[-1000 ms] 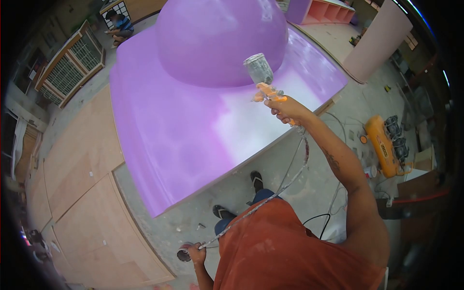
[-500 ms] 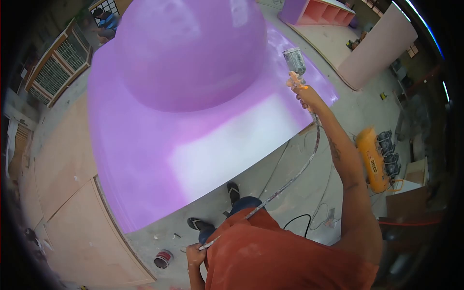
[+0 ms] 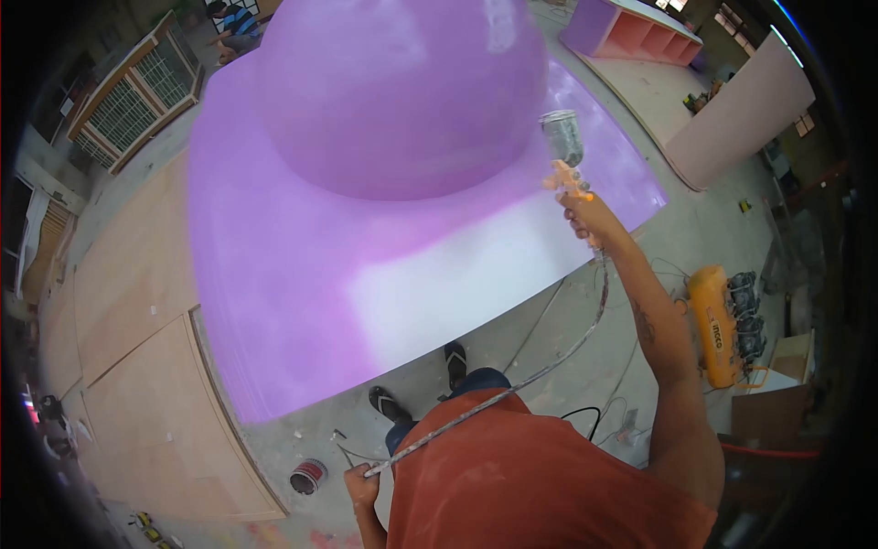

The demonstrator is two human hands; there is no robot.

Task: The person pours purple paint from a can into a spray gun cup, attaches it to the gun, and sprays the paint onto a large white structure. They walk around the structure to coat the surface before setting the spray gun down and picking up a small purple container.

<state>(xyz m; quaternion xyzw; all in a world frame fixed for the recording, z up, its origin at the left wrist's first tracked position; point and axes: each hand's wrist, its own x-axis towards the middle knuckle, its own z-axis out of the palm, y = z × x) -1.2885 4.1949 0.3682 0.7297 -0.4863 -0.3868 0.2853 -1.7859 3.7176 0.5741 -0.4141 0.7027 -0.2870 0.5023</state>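
Observation:
My right hand (image 3: 588,220) is wrapped round the handle of an orange spray gun (image 3: 569,179) topped by a paint-stained metal cup. The gun is over the right part of a large panel (image 3: 265,302), coated purple except for a white patch (image 3: 439,293) near its front edge. A big purple dome (image 3: 402,110) rises from the panel. From the gun's base a speckled hose (image 3: 540,373) runs across my front to my left hand (image 3: 362,485), which is closed on it at my waist.
A yellow compressor (image 3: 713,325) stands at the right, with hoses on the floor. A paint can (image 3: 308,477) is by my feet. Wooden boards (image 3: 165,439) lie left. A pink cylinder (image 3: 741,114) and purple shelf unit (image 3: 631,32) stand behind right. A person (image 3: 240,27) crouches far back left.
The view has shifted, so the panel and dome sit further right. Purple has spread a little at the white patch's upper right. The gun has moved toward me relative to the panel.

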